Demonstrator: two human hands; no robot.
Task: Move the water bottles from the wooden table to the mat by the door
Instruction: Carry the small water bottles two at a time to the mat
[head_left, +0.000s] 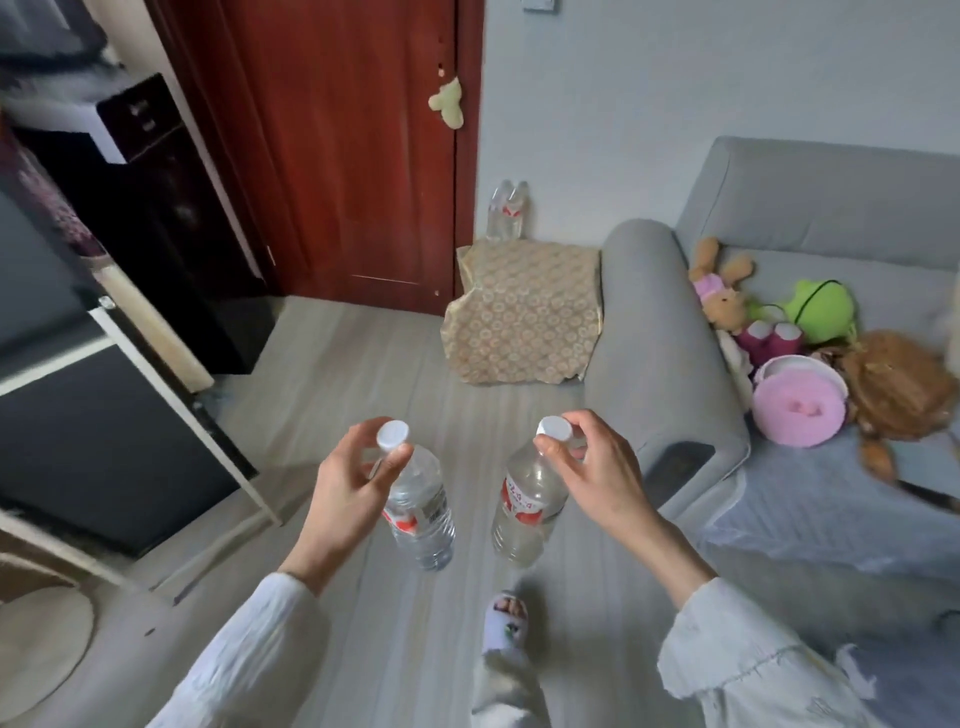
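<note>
My left hand (345, 486) grips a clear water bottle (421, 506) by its neck, just under the white cap; the bottle hangs above the floor. My right hand (592, 467) holds a second clear bottle with a red label (524, 512) the same way. Ahead lies the beige patterned mat (524, 312), between the red-brown door (353, 145) and the sofa arm. Two more bottles (506, 210) stand upright against the wall at the mat's far edge. The wooden table is out of view.
A grey sofa (670, 332) with several plush toys (795, 374) fills the right side. Dark cabinets and a black appliance (156, 218) line the left. Pale floorboards run from me to the mat. My slippered foot (506, 621) is below the bottles.
</note>
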